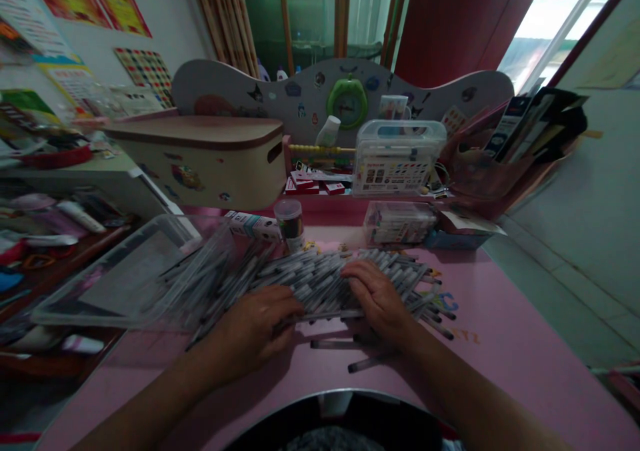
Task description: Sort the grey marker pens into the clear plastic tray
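A big heap of grey marker pens lies spread across the pink desk. My left hand rests at the heap's near left edge, fingers curled around a few pens. My right hand lies palm down on the heap's right part, fingers together and pressed on the pens. A clear plastic box lies tipped at the left, with several pens spilling from its open side. A few loose pens lie on the desk close to me.
A small round jar and a flat carton stand behind the heap. Clear pen cases sit at the back, beside a wooden storage box and a green clock. A cluttered shelf is at the left.
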Demonstrator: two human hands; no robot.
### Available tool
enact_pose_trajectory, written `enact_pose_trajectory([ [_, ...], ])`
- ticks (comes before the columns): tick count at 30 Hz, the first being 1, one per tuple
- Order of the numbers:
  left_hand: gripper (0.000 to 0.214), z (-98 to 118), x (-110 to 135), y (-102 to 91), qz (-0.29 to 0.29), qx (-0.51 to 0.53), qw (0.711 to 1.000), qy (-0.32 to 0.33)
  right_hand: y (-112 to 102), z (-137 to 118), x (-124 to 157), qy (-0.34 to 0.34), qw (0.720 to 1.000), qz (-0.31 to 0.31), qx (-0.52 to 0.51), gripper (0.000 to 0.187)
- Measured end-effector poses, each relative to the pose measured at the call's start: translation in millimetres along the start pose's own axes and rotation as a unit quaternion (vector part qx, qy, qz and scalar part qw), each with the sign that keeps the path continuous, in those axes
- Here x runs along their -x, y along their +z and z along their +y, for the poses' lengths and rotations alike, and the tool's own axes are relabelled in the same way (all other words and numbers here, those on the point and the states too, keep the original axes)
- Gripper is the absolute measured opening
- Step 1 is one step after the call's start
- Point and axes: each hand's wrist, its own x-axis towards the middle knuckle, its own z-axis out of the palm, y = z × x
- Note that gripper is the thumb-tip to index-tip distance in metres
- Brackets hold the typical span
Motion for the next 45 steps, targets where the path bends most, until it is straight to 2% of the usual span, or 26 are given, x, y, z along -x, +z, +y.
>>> enact_pose_trajectory([
  [6, 0.016, -1, -21, -8.6, 0.103, 0.052, 0.993, -0.006, 4, -1, 1, -0.023, 0.997, -0.068, 0.029, 0.020],
  [8, 0.012, 1, -30, -8.3, 0.144, 0.125, 0.980, -0.054, 4, 1, 0, -0.017, 0.997, -0.060, 0.055, 0.017],
  [9, 0.014, 3, -35, -6.8, 0.174, 0.188, 0.962, -0.092, 3, 1, 0, -0.009, 0.997, -0.052, 0.064, 0.018],
  [10, 0.021, 5, -40, -4.0, 0.209, 0.268, 0.931, -0.130, 2, 1, -1, 0.000, 0.997, -0.042, 0.066, 0.019],
  [12, 0.041, 11, -52, 4.9, 0.262, 0.452, 0.830, -0.195, 1, 0, -2, 0.018, 0.998, -0.026, 0.055, 0.022],
  [14, 0.051, 18, -64, 16.4, 0.257, 0.600, 0.722, -0.230, 0, -3, -3, 0.031, 0.999, -0.018, 0.024, 0.025],
  [15, 0.049, 23, -70, 22.1, 0.234, 0.644, 0.688, -0.240, 0, -4, -3, 0.036, 0.999, -0.019, 0.003, 0.025],
  [16, 0.044, 27, -75, 27.2, 0.210, 0.669, 0.669, -0.247, 0, -5, -3, 0.041, 0.999, -0.022, -0.018, 0.024],
  [17, 0.038, 31, -79, 31.4, 0.189, 0.680, 0.663, -0.250, 1, -5, -3, 0.046, 0.998, -0.025, -0.036, 0.024],
  [19, 0.028, 38, -84, 37.1, 0.175, 0.674, 0.676, -0.240, 2, -5, -2, 0.054, 0.997, -0.025, -0.049, 0.026],
  [22, 0.022, 42, -86, 42.4, 0.187, 0.652, 0.702, -0.215, 3, -4, -2, 0.056, 0.998, -0.010, -0.028, 0.030],
  [24, 0.020, 42, -86, 47.5, 0.201, 0.651, 0.704, -0.203, 2, -4, -2, 0.053, 0.998, -0.011, -0.027, 0.037],
  [27, 0.021, 40, -85, 58.5, 0.209, 0.682, 0.671, -0.201, 1, -4, -2, 0.050, 0.997, -0.033, -0.052, 0.045],
  [30, 0.023, 38, -84, 65.5, 0.200, 0.716, 0.637, -0.205, 1, -6, -3, 0.064, 0.994, -0.050, -0.079, 0.044],
  [32, 0.020, 38, -83, 64.2, 0.198, 0.715, 0.639, -0.204, 1, -6, -3, 0.077, 0.991, -0.050, -0.097, 0.042],
  [35, 0.012, 41, -82, 56.8, 0.214, 0.683, 0.669, -0.203, 3, -5, -3, 0.090, 0.989, -0.044, -0.111, 0.040],
  [37, 0.010, 42, -82, 52.6, 0.218, 0.671, 0.678, -0.207, 3, -5, -3, 0.106, 0.988, -0.045, -0.106, 0.038],
  [42, 0.017, 32, -82, 48.9, 0.241, 0.681, 0.659, -0.209, 1, -1, -1, 0.146, 0.987, -0.054, -0.044, 0.035],
  [45, 0.022, 22, -81, 46.3, 0.247, 0.693, 0.643, -0.214, -1, 4, -2, 0.150, 0.988, -0.003, -0.028, 0.031],
])
